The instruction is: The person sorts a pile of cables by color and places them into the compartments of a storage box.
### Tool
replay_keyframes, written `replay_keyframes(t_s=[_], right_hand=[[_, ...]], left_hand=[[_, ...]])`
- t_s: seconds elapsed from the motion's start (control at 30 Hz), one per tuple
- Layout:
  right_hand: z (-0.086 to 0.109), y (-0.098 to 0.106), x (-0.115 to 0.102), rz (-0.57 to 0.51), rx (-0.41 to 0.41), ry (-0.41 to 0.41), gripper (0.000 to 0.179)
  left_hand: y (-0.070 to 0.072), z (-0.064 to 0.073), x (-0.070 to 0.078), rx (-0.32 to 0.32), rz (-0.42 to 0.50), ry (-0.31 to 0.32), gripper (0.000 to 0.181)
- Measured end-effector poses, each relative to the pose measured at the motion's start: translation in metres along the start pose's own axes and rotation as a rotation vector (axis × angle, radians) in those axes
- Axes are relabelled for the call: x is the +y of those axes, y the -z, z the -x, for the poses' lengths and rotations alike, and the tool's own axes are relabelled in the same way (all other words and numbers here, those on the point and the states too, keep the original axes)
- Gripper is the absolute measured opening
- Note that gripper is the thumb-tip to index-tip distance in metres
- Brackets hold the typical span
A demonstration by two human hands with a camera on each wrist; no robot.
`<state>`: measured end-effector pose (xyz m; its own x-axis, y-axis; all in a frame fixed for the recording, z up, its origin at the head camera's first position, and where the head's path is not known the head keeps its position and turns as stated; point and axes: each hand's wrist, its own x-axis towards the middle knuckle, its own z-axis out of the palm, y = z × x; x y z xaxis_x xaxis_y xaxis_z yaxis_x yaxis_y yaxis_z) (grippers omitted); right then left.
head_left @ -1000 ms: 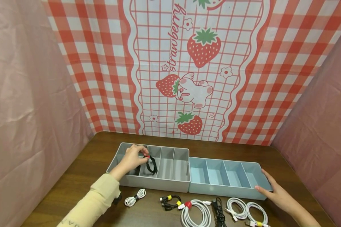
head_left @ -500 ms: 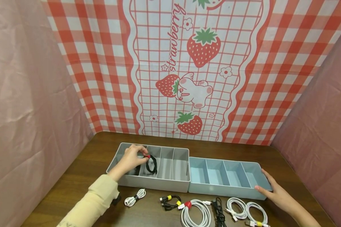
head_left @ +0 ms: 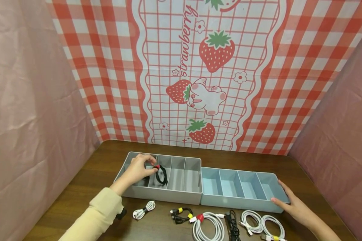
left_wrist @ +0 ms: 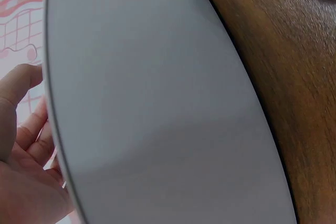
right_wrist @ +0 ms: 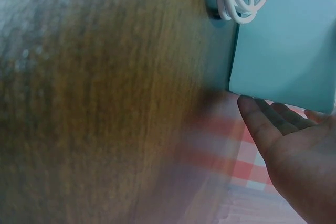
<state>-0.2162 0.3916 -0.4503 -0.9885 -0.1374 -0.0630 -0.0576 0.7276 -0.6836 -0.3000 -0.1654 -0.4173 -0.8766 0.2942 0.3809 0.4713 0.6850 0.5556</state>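
Note:
A coiled black cable point(head_left: 164, 177) with a red tie hangs upright in a compartment of the grey divided box point(head_left: 163, 193). My left hand point(head_left: 137, 170) reaches over the front wall, thumb and forefinger pinching the coil at the red tie. In the left wrist view, the grey wall point(left_wrist: 147, 87) hides those fingertips. At the right end of the light blue divided box point(head_left: 238, 202), my right hand point(head_left: 294, 206) grips the end, thumb on the front rim and fingers toward the far corner. The right wrist view shows its fingers point(right_wrist: 254, 121) against the blue end.
Along the table's front point(head_left: 75, 204) lie a small white cable point(head_left: 143, 210), a short black cable with yellow ties point(head_left: 181, 215), a large white coil with a red tie point(head_left: 208, 226), a black bundle point(head_left: 233, 226) and two white coils point(head_left: 251, 221). Patterned cloth point(head_left: 199, 67) stands behind.
My left forearm and sleeve have drawn slightly left and down, while the fingertips stay by the red tie. The black cable barely shifts. My right hand has kept its place.

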Motion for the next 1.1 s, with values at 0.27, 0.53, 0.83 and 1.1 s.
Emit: replay_keyframes(t_s=[0.27, 0.53, 0.83, 1.1], right_hand=[[0.001, 0.0, 0.0, -0.008, -0.003, 0.021, 0.089], [0.002, 0.0, -0.001, 0.015, 0.009, 0.01, 0.088], [0.002, 0.0, -0.001, 0.007, 0.012, 0.026, 0.087], [0.003, 0.0, 0.0, 0.012, 0.008, 0.016, 0.089]], left_hand=[[0.005, 0.007, 0.013, -0.021, 0.008, 0.007, 0.027], [0.008, 0.013, 0.027, -0.025, -0.015, -0.01, 0.029], [0.01, 0.021, 0.042, -0.031, -0.017, -0.029, 0.027], [0.011, 0.029, 0.053, -0.007, -0.032, -0.043, 0.03]])
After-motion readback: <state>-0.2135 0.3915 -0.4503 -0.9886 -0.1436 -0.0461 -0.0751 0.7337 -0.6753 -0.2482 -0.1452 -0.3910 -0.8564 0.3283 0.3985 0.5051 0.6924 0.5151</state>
